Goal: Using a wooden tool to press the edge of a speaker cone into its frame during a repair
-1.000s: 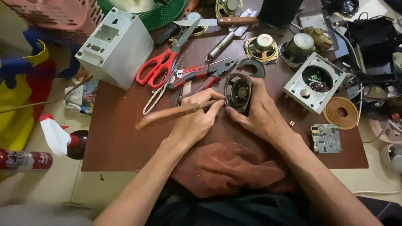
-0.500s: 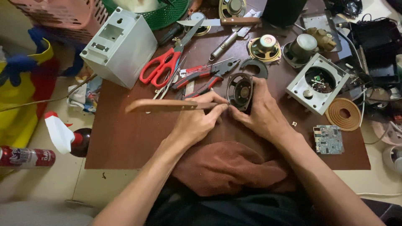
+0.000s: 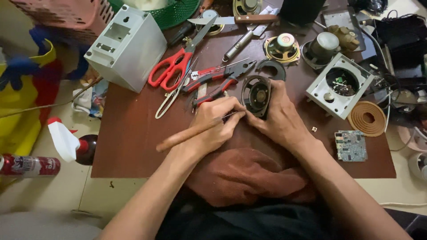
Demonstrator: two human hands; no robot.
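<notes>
My left hand (image 3: 218, 124) grips a thin tool with a long wooden handle (image 3: 187, 135); its metal tip points right toward a round black speaker frame (image 3: 257, 94). My right hand (image 3: 280, 116) holds that speaker frame upright on its edge on the brown table (image 3: 129, 133). Both hands meet near the table's middle, just above a brown cloth (image 3: 249, 178) that lies on my lap and over the table's near edge.
Red scissors (image 3: 171, 67), red-handled pliers (image 3: 218, 75), a knife (image 3: 235, 19) and a grey plastic box (image 3: 126, 46) lie to the left and back. A white square housing (image 3: 339, 85), a copper-coloured coil (image 3: 367, 118), a small circuit board (image 3: 351, 145) and speaker magnets (image 3: 282, 48) sit right.
The wooden handle has swung: it rose to level half a second ago and now slopes down to the left again. The speaker frame stays held in my right hand.
</notes>
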